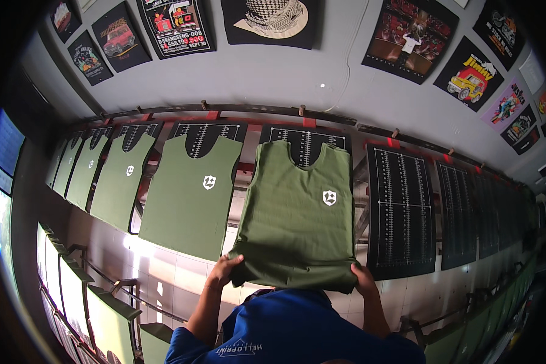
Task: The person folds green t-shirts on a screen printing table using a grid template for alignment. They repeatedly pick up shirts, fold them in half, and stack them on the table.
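Note:
An olive green shirt (294, 224) with a small white shield emblem on its chest lies over a black printing board (340, 138) with white ruler marks. The board shows above the shirt and through its neck opening. My left hand (224, 269) grips the lower left corner of the shirt, and my right hand (363, 278) grips the lower right corner. Between them the hem is bunched and folded, while wrinkles run across the cloth above. Most fingers of both hands are hidden by the fabric.
Left of me, several boards carry smooth green shirts (191, 194) with the same emblem. To the right stand bare black boards (401, 212). A dark rail (249, 109) runs behind them along the grey wall (224, 79). More green-covered boards (112, 315) stand behind me.

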Motion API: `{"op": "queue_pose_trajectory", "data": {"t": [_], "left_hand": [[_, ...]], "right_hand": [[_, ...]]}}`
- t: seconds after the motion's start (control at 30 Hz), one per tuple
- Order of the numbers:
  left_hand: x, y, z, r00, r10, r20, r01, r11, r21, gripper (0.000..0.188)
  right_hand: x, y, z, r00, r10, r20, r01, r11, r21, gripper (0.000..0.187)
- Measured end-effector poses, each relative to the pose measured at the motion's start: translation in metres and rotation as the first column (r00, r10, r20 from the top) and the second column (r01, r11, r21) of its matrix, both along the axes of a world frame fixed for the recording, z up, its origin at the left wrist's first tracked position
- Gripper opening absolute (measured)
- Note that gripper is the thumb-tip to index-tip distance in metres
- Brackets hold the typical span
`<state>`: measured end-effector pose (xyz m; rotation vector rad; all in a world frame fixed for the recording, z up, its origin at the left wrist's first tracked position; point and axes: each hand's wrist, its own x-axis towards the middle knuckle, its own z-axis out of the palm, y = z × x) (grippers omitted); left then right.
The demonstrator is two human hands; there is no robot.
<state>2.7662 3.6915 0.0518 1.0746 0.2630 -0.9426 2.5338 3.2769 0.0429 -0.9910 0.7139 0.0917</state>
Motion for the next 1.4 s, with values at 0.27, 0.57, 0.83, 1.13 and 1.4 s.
{"op": "queue_pose_trajectory", "data": {"t": [0.27, 0.57, 0.83, 1.13, 1.4], "left_hand": [[0.241, -0.151, 0.18, 0.861, 0.163, 0.481, -0.016, 0.955, -0.295, 0.032], [0.296, -0.147, 0.36, 0.634, 0.317, 0.705, -0.023, 0.919, -0.393, 0.023], [0.268, 0.025, 0.421, 0.427, 0.471, 0.772, -0.134, 0.877, -0.461, 0.017], [0.338, 0.209, 0.419, 0.464, 0.413, 0.783, -0.251, 0.91, -0.331, 0.019], [0.435, 0.283, 0.327, 0.72, 0.27, 0.64, -0.126, 0.957, -0.262, 0.025]], "right_hand": [[0.272, -0.13, 0.146, 0.793, -0.269, 0.547, 0.208, 0.963, 0.172, 0.049], [0.34, -0.153, 0.355, 0.414, -0.149, 0.898, 0.298, 0.954, 0.021, 0.04], [0.299, 0.012, 0.45, 0.464, -0.053, 0.884, 0.402, 0.902, -0.157, 0.036], [0.373, 0.223, 0.424, 0.667, -0.001, 0.745, 0.545, 0.683, -0.486, 0.028], [0.457, 0.287, 0.339, 0.776, -0.082, 0.625, 0.404, 0.826, -0.393, 0.023]]}}
